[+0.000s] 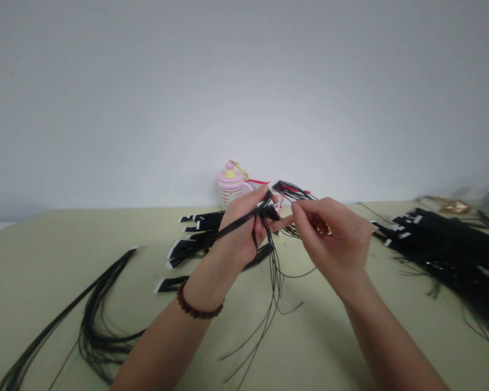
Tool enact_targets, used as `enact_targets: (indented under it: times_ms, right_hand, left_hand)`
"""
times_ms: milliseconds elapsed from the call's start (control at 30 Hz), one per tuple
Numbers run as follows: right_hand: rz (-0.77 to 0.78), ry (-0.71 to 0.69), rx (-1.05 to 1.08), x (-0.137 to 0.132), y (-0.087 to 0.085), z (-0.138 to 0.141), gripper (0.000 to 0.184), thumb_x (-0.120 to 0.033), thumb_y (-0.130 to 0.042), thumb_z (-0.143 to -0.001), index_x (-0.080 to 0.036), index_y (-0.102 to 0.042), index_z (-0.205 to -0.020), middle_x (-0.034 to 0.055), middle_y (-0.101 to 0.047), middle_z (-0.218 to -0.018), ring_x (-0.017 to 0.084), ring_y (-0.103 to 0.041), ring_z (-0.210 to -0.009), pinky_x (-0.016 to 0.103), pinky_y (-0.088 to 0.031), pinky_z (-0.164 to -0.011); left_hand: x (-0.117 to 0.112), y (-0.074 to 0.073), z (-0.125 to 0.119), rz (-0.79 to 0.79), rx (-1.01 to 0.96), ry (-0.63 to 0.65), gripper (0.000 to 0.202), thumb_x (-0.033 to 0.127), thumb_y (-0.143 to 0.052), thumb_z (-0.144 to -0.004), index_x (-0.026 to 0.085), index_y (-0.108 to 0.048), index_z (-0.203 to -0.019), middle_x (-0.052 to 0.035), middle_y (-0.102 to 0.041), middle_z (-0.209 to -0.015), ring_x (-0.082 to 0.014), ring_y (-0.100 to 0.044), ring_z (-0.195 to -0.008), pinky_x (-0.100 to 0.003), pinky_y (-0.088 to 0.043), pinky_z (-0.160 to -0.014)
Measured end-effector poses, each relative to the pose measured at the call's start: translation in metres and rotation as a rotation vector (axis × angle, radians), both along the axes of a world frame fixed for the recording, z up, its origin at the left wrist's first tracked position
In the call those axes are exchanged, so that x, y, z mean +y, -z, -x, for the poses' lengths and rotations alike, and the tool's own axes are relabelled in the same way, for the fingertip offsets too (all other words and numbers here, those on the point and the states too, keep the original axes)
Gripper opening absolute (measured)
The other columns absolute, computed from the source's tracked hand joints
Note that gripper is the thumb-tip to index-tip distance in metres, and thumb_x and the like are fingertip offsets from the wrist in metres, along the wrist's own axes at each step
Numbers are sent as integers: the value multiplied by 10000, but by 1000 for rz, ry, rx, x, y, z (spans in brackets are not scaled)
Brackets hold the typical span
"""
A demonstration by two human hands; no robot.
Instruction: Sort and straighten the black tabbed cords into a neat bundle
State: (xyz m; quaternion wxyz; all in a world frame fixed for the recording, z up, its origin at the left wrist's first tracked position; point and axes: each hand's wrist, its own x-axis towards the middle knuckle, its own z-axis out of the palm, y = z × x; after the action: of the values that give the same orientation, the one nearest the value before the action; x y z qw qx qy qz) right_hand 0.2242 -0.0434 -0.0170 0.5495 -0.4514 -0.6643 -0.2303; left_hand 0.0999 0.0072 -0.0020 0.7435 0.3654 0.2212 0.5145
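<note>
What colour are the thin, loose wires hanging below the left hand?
The thin, loose wires are black, seen best in the head view.

My left hand [246,220] is closed around black wires [236,224], their loose ends dangling above the worktop [57,239]. My right hand [338,239] is close beside it, thumb and forefinger pinched together; I can't make out which strand, if any, they grip. I wear a brown beaded bracelet [198,308] on my left wrist. Behind my hands stands a pink-lidded cup [230,184]; a cable pile [460,250] lies to my right.
</note>
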Motion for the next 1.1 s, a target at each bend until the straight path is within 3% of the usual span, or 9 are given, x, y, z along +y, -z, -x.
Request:
enact_targets:
  times_ms: [433, 600, 767, 900, 1100]
  right_hand:
    - [-7, -13, 24, 2, 2, 0, 141, -143, -561, -828, -169, -668, -740, 4, -576, -579, 91, -466, -513, 232, -357, -496]
    - [-15, -4, 10, 2, 2, 1, 128, -138, -568, -825, -156, -662, -739, 8, -575, -578, 90, -477, -521, 231, -359, -510]
    - [40, -33, 49, 3, 2, 0, 132, -161, -563, -825, -166, -657, -733, -4, -595, -589, 86, -472, -501, 229, -359, -492]
    - [68, -57, 60, 5, 5, -2, 135, -166, -547, -828, -149, -617, -713, -3, -574, -590, 82, -477, -509, 220, -360, -492]
    - [107, -40, 44, 7, 9, -3, 168, -161, -511, -836, -145, -560, -677, -22, -507, -561, 66, -418, -478, 208, -316, -469]
  left_hand:
    - [-5, -5, -1, 33, -6, -6, 191, 214, -558, -828, 120, -602, -667, 22, -571, -554, -3, -494, -347, -45, -329, -290]
    - [-2, -2, -1, 12, 4, -10, 201, 233, -577, -818, 124, -606, -653, 31, -568, -552, 20, -435, -324, -44, -290, -283]
    - [4, 6, 0, -74, -15, 4, 135, 261, -651, -768, 144, -630, -703, 36, -604, -627, 26, -439, -361, -51, -322, -320]
    - [6, 10, 0, -139, 88, -35, 172, 314, -665, -752, 146, -634, -731, 23, -603, -687, 31, -405, -358, -61, -291, -311]
    - [2, 8, -5, -285, 221, -149, 259, 348, -593, -794, 128, -594, -659, 25, -492, -567, 8, -345, -360, -108, -210, -301]
